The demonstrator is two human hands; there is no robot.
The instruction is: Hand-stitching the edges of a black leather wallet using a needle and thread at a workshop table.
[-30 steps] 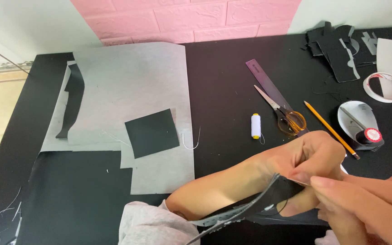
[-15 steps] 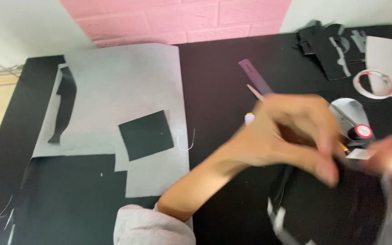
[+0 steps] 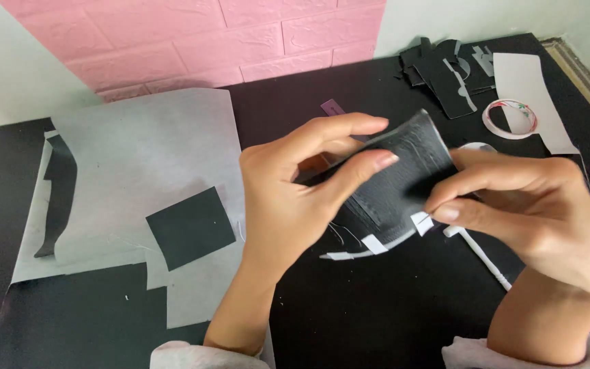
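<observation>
Both my hands hold one black fabric piece (image 3: 404, 174) with white tabs along its lower edge, lifted above the black table (image 3: 349, 314). My left hand (image 3: 295, 198) pinches its left end between thumb and fingers. My right hand (image 3: 534, 212) grips its right lower edge near a white tab. Thin threads hang from the piece's underside.
A large grey-white sheet (image 3: 145, 157) lies at the left with a black square (image 3: 190, 227) on it and a curved black strip (image 3: 59, 195) at its edge. Black cut pieces (image 3: 445, 72), a tape roll (image 3: 510, 117) and a white strip (image 3: 534, 99) lie at the far right.
Both hands have risen from the table's near edge with the black piece, which is now held up flat between them. The scissors and thread spool are now hidden behind my hands.
</observation>
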